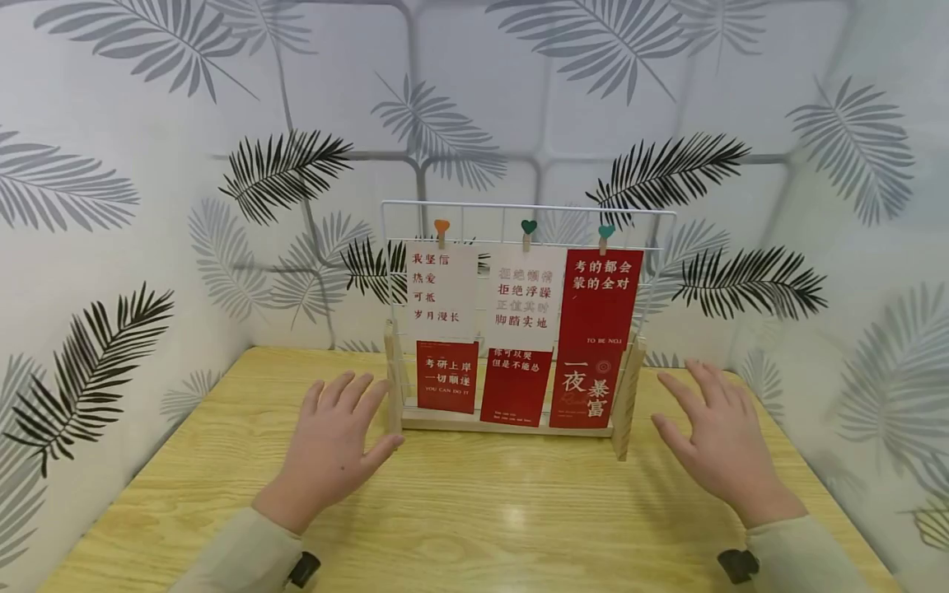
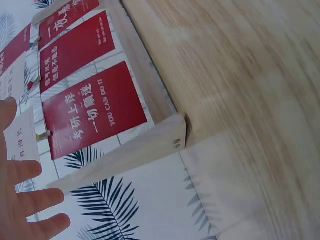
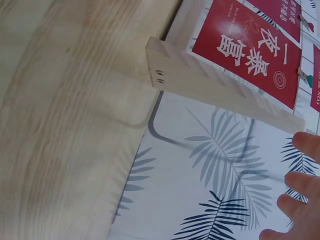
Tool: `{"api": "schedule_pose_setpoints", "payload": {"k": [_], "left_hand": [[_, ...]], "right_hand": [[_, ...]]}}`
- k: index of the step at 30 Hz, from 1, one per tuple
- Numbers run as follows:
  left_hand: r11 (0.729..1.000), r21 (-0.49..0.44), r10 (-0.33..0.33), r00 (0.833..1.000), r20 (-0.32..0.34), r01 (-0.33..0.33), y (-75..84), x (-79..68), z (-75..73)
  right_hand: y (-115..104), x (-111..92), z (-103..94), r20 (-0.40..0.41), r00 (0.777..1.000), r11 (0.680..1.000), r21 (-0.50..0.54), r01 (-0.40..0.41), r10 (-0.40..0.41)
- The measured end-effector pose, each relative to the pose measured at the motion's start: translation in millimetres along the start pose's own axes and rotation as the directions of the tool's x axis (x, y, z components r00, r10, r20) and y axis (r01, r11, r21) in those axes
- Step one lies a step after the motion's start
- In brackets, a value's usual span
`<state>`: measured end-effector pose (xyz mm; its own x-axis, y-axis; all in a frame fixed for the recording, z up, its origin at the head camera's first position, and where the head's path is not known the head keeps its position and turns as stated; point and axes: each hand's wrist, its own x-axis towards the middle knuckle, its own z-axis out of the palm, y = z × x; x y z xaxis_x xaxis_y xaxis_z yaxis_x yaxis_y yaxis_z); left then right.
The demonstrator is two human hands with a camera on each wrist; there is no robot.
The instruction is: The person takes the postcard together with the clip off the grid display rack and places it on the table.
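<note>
A white wire grid rack (image 1: 530,206) on a wooden base stands upright near the back of the table. Two white cards (image 1: 442,292) and a red card (image 1: 600,296) hang in its upper row from heart-topped clips (image 1: 529,231). Below them are three red cards (image 1: 516,387). My left hand (image 1: 334,445), fingers spread, is beside the rack's left wooden post (image 2: 125,155) and holds nothing. On the other side my right hand (image 1: 719,445), fingers apart and empty, is a little away from the right wooden post (image 3: 225,90).
The rack stands on a light wood-grain table (image 1: 474,511). Behind and beside the table are pale walls (image 1: 474,99) with a grey and black leaf pattern. A black strap (image 1: 302,568) shows at the left wrist and another (image 1: 739,566) at the right.
</note>
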<state>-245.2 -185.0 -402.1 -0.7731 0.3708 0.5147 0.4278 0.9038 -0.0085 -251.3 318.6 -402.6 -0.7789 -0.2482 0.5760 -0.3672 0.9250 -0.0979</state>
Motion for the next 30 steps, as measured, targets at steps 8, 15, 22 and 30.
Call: {"api": "schedule_pose_setpoints", "payload": {"k": [8,15,22,30], "left_hand": [[0.996,-0.064,0.050,0.997,-0.059,-0.054,19.1,7.9,-6.2],[0.990,-0.115,0.071,0.996,-0.056,-0.077,33.5,17.1,-9.0],[0.956,-0.290,0.044,0.999,-0.002,-0.043,44.2,27.5,-9.1],[0.874,-0.485,0.031,0.995,0.096,0.019,58.6,42.0,-19.1]], "right_hand": [[-9.1,7.4,-6.2,-0.080,0.997,0.997,0.070,0.011,-0.005],[-23.4,17.4,-13.1,-0.134,0.990,0.988,0.140,0.063,-0.044],[-36.7,30.2,-20.8,-0.162,0.982,0.982,0.146,0.117,-0.093],[-49.4,45.1,-29.8,-0.195,0.970,0.976,0.132,0.172,-0.145]]}}
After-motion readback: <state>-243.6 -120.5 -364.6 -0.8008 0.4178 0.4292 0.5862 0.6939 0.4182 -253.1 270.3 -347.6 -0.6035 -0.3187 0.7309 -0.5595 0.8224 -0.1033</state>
